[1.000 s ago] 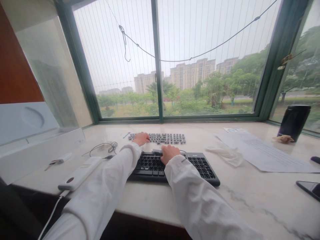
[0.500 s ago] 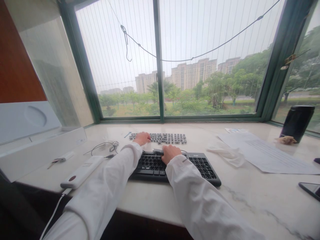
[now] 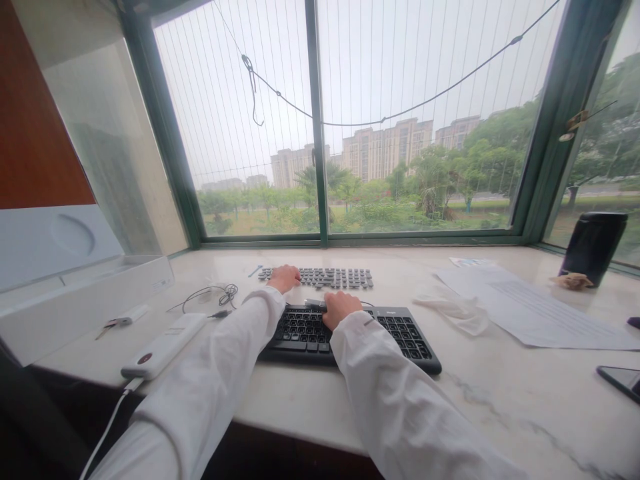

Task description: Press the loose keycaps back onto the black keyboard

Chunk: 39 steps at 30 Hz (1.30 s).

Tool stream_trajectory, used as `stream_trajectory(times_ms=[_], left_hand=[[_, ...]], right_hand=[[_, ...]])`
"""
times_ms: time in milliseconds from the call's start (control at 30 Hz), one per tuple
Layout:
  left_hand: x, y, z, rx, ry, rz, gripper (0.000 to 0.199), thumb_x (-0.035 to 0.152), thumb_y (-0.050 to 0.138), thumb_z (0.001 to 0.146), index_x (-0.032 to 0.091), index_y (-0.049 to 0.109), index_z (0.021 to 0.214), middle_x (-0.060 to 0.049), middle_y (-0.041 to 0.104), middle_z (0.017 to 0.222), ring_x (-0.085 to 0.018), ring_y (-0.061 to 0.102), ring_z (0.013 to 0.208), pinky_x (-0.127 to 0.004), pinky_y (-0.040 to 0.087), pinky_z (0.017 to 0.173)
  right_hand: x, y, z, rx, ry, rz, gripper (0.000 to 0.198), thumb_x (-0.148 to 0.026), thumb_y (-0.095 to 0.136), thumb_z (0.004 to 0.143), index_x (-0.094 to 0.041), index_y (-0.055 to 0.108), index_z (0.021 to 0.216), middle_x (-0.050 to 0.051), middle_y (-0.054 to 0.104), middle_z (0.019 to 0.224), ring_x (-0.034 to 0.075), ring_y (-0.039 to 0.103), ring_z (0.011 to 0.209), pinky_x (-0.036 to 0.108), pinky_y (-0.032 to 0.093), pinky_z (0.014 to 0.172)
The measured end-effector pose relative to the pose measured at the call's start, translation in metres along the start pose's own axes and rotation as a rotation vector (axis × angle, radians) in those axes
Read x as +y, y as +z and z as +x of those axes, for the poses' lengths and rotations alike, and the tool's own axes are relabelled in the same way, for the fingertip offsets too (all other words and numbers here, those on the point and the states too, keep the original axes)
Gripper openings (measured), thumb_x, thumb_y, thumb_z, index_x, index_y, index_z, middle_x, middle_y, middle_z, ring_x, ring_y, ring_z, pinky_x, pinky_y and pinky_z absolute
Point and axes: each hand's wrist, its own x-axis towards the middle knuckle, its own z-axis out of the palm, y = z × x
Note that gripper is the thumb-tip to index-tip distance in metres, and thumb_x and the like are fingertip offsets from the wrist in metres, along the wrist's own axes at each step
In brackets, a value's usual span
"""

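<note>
A black keyboard (image 3: 303,346) lies on the pale marble-patterned surface, most of its keycaps off and its sockets bare. Several loose keycaps (image 3: 345,277) are laid out in rows behind it. Over the left end of these rows my left hand (image 3: 284,279) rests with its fingers drawn together; whatever is under the fingertips is hidden. My right hand (image 3: 341,308) is closed over the top middle of the keyboard, its fingertips mostly out of sight. Just left of it a small silvery object (image 3: 315,304) shows, too small to name.
On the left are a white power strip (image 3: 167,345), a coiled thin cable (image 3: 213,292) and an open white box (image 3: 90,293). To the right lie crumpled tissue (image 3: 460,312), printed paper (image 3: 530,307), a phone (image 3: 620,381) and a dark can-shaped container (image 3: 594,248). A window stands behind.
</note>
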Motion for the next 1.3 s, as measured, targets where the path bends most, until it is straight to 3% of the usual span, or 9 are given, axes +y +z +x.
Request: stream_trajectory(times_ms=[500, 800, 1067, 1300], left_hand=[[-0.001, 0.002, 0.000, 0.016, 0.012, 0.013, 0.023, 0.037, 0.063, 0.080, 0.030, 0.071, 0.100, -0.005, 0.070, 0.106, -0.021, 0.062, 0.102, -0.032, 0.046, 0.089], [-0.002, 0.001, -0.002, 0.033, 0.009, -0.010, 0.023, 0.036, 0.064, 0.078, 0.029, 0.071, 0.099, -0.005, 0.070, 0.105, -0.022, 0.063, 0.098, -0.033, 0.047, 0.087], [0.004, -0.027, -0.026, 0.077, -0.041, -0.066, 0.022, 0.037, 0.062, 0.080, 0.027, 0.072, 0.098, -0.005, 0.071, 0.102, -0.021, 0.063, 0.097, -0.032, 0.046, 0.088], [0.030, -0.065, -0.076, 0.159, -0.018, -0.152, 0.023, 0.041, 0.056, 0.085, 0.030, 0.071, 0.100, -0.001, 0.071, 0.099, -0.018, 0.062, 0.094, -0.028, 0.046, 0.085]], right_hand=[[-0.001, -0.002, -0.001, -0.029, 0.014, 0.019, 0.029, -0.029, 0.059, 0.077, -0.019, 0.066, 0.103, 0.016, 0.068, 0.101, 0.027, 0.065, 0.095, 0.034, 0.046, 0.076], [0.000, 0.002, 0.001, -0.005, -0.005, -0.001, 0.027, -0.028, 0.057, 0.075, -0.018, 0.067, 0.098, 0.015, 0.068, 0.097, 0.027, 0.066, 0.086, 0.034, 0.048, 0.068], [0.003, -0.002, 0.002, 0.010, 0.007, 0.003, 0.026, -0.032, 0.058, 0.076, -0.018, 0.068, 0.095, 0.014, 0.069, 0.095, 0.027, 0.066, 0.085, 0.034, 0.047, 0.067], [0.000, -0.010, -0.001, 0.196, 0.068, 0.136, 0.029, -0.038, 0.047, 0.084, -0.020, 0.069, 0.085, 0.010, 0.070, 0.082, 0.024, 0.065, 0.072, 0.030, 0.040, 0.058]])
